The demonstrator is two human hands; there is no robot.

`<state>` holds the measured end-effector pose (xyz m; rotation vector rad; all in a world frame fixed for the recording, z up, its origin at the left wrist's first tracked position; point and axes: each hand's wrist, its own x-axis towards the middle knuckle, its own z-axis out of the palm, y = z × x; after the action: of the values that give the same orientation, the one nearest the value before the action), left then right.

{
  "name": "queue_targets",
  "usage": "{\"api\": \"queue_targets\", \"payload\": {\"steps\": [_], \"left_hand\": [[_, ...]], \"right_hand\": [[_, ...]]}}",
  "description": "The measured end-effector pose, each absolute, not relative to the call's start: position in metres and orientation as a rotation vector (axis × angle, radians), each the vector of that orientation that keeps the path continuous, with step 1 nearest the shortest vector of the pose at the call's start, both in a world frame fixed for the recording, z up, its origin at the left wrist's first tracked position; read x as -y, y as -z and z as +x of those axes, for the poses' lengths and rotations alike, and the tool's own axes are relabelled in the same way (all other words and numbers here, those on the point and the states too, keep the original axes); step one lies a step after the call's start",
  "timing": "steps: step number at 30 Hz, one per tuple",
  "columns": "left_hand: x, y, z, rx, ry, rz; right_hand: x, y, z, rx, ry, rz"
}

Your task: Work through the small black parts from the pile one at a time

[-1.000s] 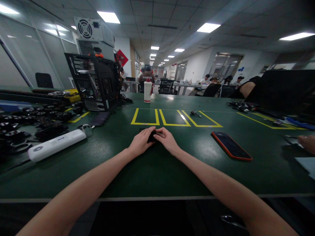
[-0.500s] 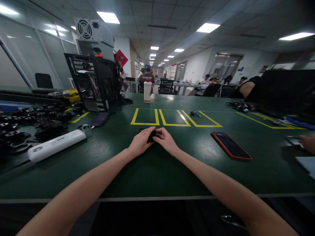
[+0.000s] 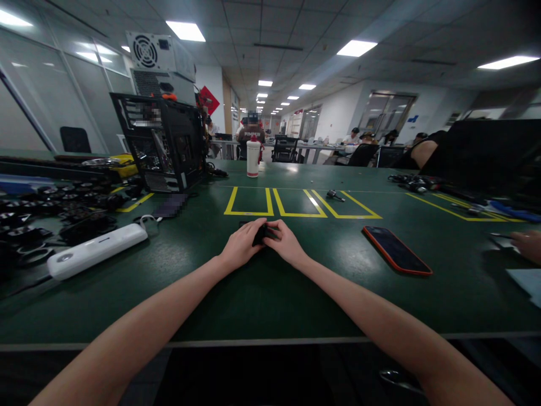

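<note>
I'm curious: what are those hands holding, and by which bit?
A small black thing, partly hidden: left hand grips its left side, right hand touches its right.

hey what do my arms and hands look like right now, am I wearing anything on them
Both forearms are bare as far as they show, with no sleeve in view. Your left hand and right hand have no gloves, and I see no watch or bracelet on either wrist. Your fingernails are too small to make out.

Glossy, smooth green tabletop (image 3: 169,310); matt yellow tape (image 3: 300,215).
</note>
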<state>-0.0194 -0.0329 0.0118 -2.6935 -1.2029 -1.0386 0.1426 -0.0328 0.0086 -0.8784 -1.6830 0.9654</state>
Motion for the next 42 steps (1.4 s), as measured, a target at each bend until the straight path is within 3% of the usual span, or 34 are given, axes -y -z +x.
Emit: {"api": "queue_targets", "payload": {"steps": [42], "left_hand": [[0.0330, -0.0117, -0.0185, 1.202, 1.053, -2.695]], "right_hand": [[0.0357, -0.0121, 0.1374, 1.692, -0.859, -0.833]]}}
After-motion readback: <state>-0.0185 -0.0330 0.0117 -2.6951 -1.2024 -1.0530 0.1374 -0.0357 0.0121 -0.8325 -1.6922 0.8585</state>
